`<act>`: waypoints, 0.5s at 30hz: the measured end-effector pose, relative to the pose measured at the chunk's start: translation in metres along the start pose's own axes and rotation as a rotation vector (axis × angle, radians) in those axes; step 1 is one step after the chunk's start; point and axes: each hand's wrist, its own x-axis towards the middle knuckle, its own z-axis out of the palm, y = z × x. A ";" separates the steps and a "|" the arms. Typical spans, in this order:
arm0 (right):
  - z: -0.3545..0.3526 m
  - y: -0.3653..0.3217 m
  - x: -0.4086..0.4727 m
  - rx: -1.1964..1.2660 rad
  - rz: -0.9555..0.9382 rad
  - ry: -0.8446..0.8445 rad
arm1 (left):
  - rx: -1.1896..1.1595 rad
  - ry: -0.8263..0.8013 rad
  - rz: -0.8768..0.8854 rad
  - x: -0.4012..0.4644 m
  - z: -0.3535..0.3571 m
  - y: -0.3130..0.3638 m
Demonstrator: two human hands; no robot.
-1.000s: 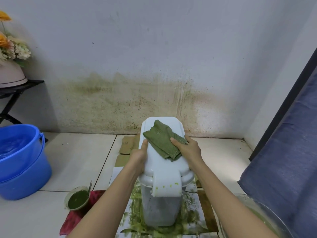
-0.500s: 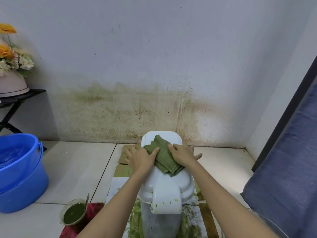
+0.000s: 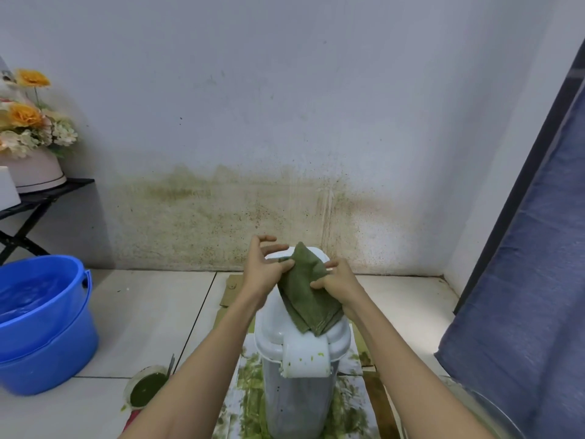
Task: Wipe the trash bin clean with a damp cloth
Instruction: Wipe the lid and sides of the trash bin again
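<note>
Left hand (image 3: 264,274) pinches cloth (image 3: 307,293) edge, other fingers spread. Right hand (image 3: 337,282) clamps opposite edge. Green cloth hangs bunched between hands (peak upward), draping over white bin (image 3: 300,359) lid just below; lid front green-speckled.

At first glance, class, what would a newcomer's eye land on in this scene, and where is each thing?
Centre: both hands, left hand and right hand, pinch a green cloth above the white trash bin, whose front flap shows green specks. At left stands a blue bucket of water. Behind, the wall stain spreads greenish brown low on the wall.
</note>
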 end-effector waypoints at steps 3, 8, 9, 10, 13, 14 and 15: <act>-0.013 -0.030 -0.024 0.028 -0.154 -0.026 | 0.092 -0.189 0.156 -0.012 -0.006 0.036; -0.038 -0.089 -0.065 -0.163 -0.379 -0.215 | 0.336 -0.402 0.417 -0.028 -0.013 0.093; -0.043 -0.099 -0.071 -0.154 -0.393 -0.236 | 0.323 -0.372 0.463 -0.031 -0.012 0.103; -0.047 -0.109 -0.077 -0.149 -0.406 -0.236 | 0.294 -0.316 0.501 -0.035 -0.011 0.111; -0.051 -0.128 -0.092 -0.110 -0.427 -0.217 | 0.205 -0.109 0.524 -0.045 -0.011 0.121; -0.052 -0.130 -0.095 -0.082 -0.432 -0.210 | 0.186 -0.114 0.469 -0.048 -0.014 0.119; -0.054 -0.132 -0.097 -0.041 -0.437 -0.205 | 0.177 -0.184 0.387 -0.050 -0.020 0.116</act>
